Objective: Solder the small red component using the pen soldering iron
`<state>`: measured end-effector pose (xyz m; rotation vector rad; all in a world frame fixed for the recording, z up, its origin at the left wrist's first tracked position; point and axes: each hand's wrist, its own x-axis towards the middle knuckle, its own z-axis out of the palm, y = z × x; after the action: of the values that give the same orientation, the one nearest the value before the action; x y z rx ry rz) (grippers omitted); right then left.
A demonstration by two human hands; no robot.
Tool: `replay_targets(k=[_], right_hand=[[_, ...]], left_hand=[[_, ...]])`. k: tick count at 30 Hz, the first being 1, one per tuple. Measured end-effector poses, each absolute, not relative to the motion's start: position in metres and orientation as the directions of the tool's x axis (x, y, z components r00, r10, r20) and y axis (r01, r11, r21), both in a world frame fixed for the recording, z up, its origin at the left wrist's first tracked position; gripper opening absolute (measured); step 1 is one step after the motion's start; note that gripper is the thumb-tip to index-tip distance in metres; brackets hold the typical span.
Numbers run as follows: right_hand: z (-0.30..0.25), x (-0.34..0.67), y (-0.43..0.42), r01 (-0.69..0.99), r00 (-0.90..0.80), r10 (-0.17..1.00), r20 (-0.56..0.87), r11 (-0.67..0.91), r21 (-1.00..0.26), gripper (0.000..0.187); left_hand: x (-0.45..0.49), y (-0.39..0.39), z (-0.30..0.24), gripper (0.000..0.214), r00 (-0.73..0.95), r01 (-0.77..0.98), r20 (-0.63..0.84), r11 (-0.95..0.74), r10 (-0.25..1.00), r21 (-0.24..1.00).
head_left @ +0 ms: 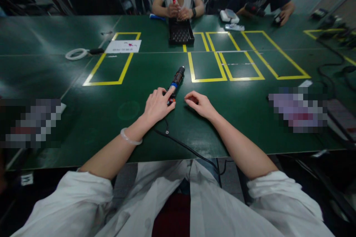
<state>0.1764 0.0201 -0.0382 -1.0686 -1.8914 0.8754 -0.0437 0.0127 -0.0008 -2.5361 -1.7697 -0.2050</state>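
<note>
A black corded tool [177, 79] with a blue band lies on the green table [83, 118], pointing away from me. My left hand [158, 105] rests on the table with its fingers laid over the tool's near end. My right hand [200, 104] lies just right of the tool, fingers curled loosely, not touching it; nothing shows in it. The tool's black cord [183, 145] runs back off the table's front edge towards my lap.
Yellow taped rectangles [111, 67] mark the table. A black tray [181, 33] stands at the far side in front of a seated person holding a red tool. A white ring [76, 54] and a paper sheet [123, 46] lie far left. Cables [330, 70] sit right.
</note>
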Motion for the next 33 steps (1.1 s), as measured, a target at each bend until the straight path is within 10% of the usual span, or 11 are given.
replay_targets(k=[23,33], right_hand=[[-0.039,0.179,0.019,0.406,-0.383,0.867,0.319,0.469,-0.785,0.014],[-0.039,0.178,0.02,0.418,-0.396,0.86,0.322,0.481,-0.771,0.014]], left_hand=[[-0.279,0.031,0.019,0.068,-0.241,0.936,-0.02,0.227,0.97,-0.27],[-0.262,0.022,0.017,0.059,-0.294,0.875,0.135,0.323,0.946,-0.361]])
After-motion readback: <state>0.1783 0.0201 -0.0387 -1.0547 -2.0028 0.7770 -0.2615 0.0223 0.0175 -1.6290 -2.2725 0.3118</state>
